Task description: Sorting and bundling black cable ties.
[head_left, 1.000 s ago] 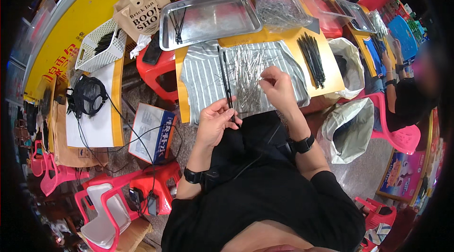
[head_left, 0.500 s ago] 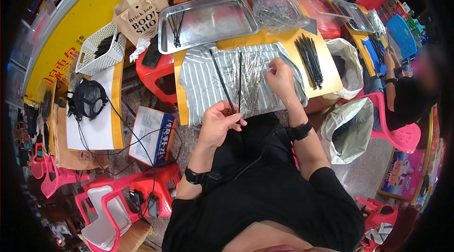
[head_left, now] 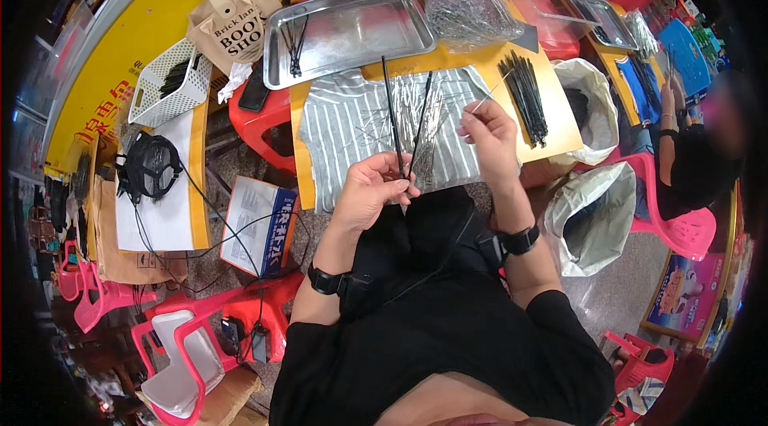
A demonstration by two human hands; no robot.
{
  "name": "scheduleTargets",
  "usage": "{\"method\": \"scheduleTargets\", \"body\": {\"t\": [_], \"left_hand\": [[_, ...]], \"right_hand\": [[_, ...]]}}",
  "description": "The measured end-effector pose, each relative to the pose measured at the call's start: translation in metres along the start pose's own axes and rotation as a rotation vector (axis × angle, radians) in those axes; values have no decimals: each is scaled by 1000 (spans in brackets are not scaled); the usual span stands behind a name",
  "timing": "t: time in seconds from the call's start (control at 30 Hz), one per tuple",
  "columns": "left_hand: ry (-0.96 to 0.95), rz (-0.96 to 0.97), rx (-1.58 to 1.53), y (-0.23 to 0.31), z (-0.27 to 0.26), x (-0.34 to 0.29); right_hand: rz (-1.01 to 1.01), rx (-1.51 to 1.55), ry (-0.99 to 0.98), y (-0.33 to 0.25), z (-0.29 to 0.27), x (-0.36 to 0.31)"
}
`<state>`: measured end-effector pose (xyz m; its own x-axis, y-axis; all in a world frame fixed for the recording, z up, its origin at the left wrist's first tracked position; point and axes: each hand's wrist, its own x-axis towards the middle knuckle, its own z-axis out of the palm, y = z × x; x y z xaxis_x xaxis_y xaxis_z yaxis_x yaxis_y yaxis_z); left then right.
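My left hand (head_left: 374, 190) is closed on two long, thin black sticks (head_left: 391, 106), which stand up from the fingers and spread apart in a V. To its right, my right hand (head_left: 492, 138) is raised over the edge of a grey-and-white striped cloth (head_left: 336, 130), thumb and fingertips pinched together on what looks like a thin silvery wire. A loose heap of thin silvery wires (head_left: 432, 118) lies on the cloth, partly behind the black sticks. Right of the cloth lies a bundle of similar black sticks (head_left: 524, 98).
At the back stand a metal tray (head_left: 352, 26) with a few black sticks in it and a clear plastic bag (head_left: 468, 10) of dark pieces. A white basket (head_left: 156, 98) is at left; open white sacks (head_left: 588, 234) stand at right. Another person (head_left: 692, 138) sits far right.
My right hand has lifted off the wire heap and moved right, its fingertips still pinched. The two black sticks have shifted right and now meet more closely at my left fingers.
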<state>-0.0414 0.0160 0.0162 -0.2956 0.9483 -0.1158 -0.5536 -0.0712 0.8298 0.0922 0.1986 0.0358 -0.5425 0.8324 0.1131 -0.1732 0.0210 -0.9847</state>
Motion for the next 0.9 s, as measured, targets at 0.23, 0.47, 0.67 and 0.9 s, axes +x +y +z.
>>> {"method": "scheduleTargets", "body": {"t": [0.23, 0.47, 0.67, 0.9], "left_hand": [[-15, 6, 12, -1, 11, -5], [-51, 47, 10, -3, 9, -10], [-56, 49, 9, 0, 10, -12], [-33, 17, -18, 1, 11, -14]], "right_hand": [[153, 370, -201, 4, 30, -27], [365, 508, -249, 14, 33, -45], [415, 593, -231, 18, 30, -47], [444, 613, -208, 21, 29, -47]]}}
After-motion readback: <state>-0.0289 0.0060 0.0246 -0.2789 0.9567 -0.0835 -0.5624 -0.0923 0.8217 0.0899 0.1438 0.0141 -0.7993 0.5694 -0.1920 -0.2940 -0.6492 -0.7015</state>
